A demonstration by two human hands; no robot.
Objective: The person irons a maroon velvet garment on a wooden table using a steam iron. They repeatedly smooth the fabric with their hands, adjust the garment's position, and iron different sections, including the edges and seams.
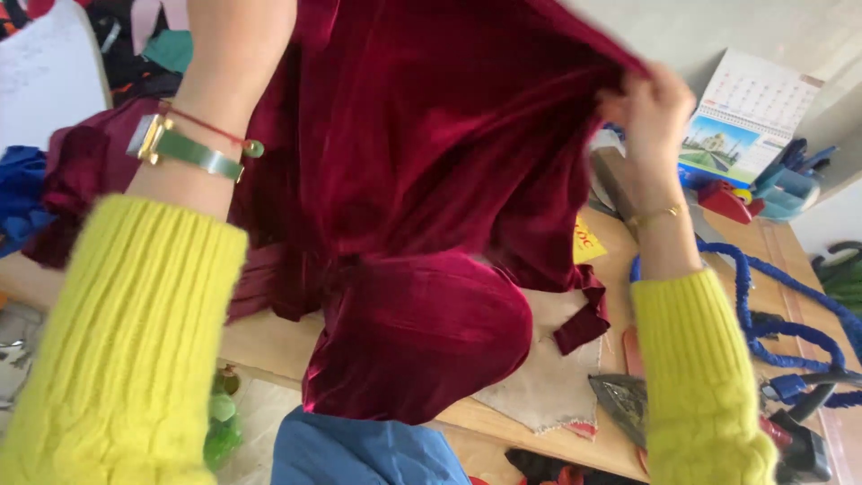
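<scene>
A large dark red velvet garment (pixel 422 180) hangs lifted above a wooden table (pixel 269 341), its lower folds bunched near the table's front edge. My right hand (pixel 651 112) pinches the cloth's upper edge at the top right. My left arm reaches up at the left; my left hand is out of the frame above, and only the wrist (pixel 211 117) shows, with a green bangle and a red string. Both arms wear yellow knitted sleeves.
A desk calendar (pixel 750 117) stands at the back right beside blue and red plastic items (pixel 772 184). A blue braided cord (pixel 763 305) loops over the right of the table toward an iron (pixel 790 440). A beige cloth (pixel 548 386) lies under the garment.
</scene>
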